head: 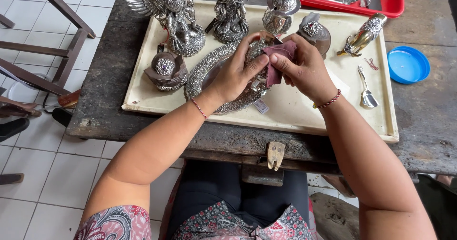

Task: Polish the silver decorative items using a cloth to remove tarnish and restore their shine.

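left hand (234, 73) curled around a small ornate silver piece (255, 54), fingers wrapped over its top and thumb pressing in, so it stays braced just above the tray; right hand (304, 68) pinching a folded maroon cloth (276, 59) between thumb and forefingers, pressed flat against the piece's right face, a grip that puts rubbing pressure on the metal. both wrists carry thin red string bands. under the hands lies an oval embossed silver dish (209, 73), partly hidden, with a small paper tag (260, 106) just beside its near rim. all of it sits on a cream tray (295, 114) that keeps the pieces together on the dark, worn wooden bench (419, 125). far side of tray: two winged silver statues (166, 11), a round silver pot with lid (281, 11), two brown pouches with jewelled silver tops (165, 68), one left and one behind the hands. right side: gold and silver bird figure (362, 36), small silver scoop (365, 95). off the tray, blue plastic lid (408, 65) right, red tray (352, 2) far right. white tiled floor left
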